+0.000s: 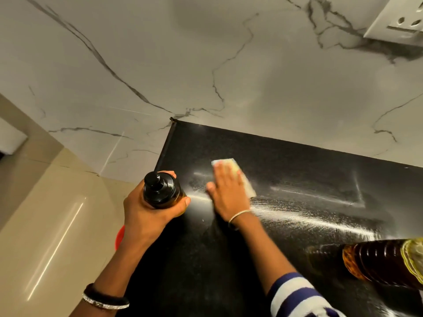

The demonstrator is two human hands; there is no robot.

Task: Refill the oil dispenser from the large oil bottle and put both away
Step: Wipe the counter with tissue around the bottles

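Note:
My left hand [146,213] grips the oil dispenser [161,189], a small amber bottle with a black cap, holding it above the left end of the black counter [297,170]. My right hand [227,191] lies flat on a pale yellow-white sponge [240,175], pressing it against the counter just right of the dispenser. Wet smear marks fan out to the right of the sponge. The large oil bottle [384,261], ribbed and full of dark amber oil, stands at the right edge of the view, partly cut off.
A marble-patterned wall [206,65] rises behind the counter, with a white power socket [398,21] at the top right. The counter ends at its left edge [164,147]; beige floor tiles [57,225] lie below. Something red [120,236] shows under my left wrist.

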